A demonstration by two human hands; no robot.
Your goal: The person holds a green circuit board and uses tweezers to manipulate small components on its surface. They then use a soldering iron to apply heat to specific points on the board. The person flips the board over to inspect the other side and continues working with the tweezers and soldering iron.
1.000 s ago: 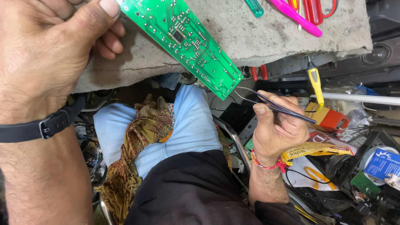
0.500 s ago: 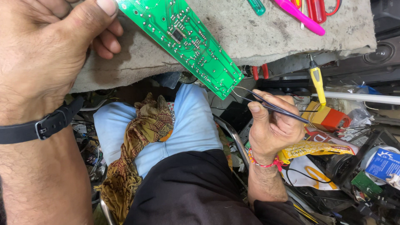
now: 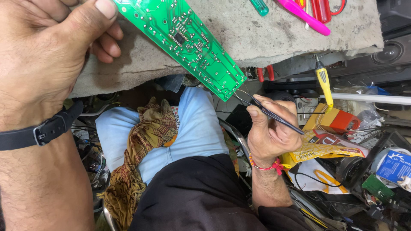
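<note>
Green circuit board point(image 3: 188, 40), long and narrow, solder side up, is pinched at its upper end by the left hand point(image 3: 47, 64): thumb pressed on top, fingers curled shut beneath. Held that way the board runs diagonally down and to the right, its middle over the grey worn bench pad point(image 3: 265, 38) and its lower corner hanging free past the pad's edge. That overhang looks deliberate: it leaves the corner joints open to a tool from below and from the side. Right hand point(image 3: 269, 132) is closed on dark metal tweezers point(image 3: 267, 112), thumb and forefinger squeezing mid-shaft, with the tips at the board's lower corner, touching or nearly so. Whether anything sits between the tips is too small to tell. The wrist sits low over the lap, probably for steadiness, though I can't tell if it actually rests on anything. A black strap point(image 3: 43, 130) sits on the left wrist, a red thread band point(image 3: 265, 164) on the right. On the pad, out of the way at the far edge: a pink-handled tool point(image 3: 304, 17), a red-handled tool point(image 3: 321, 8) and a teal handle point(image 3: 259, 6). A yellow-handled screwdriver point(image 3: 323, 81) stands just right of the tweezers, within reach. Below the board lie a light-blue trouser knee point(image 3: 192, 128) and a brown patterned cloth point(image 3: 145, 141); a clutter of boxes and wires fills the right side.
</note>
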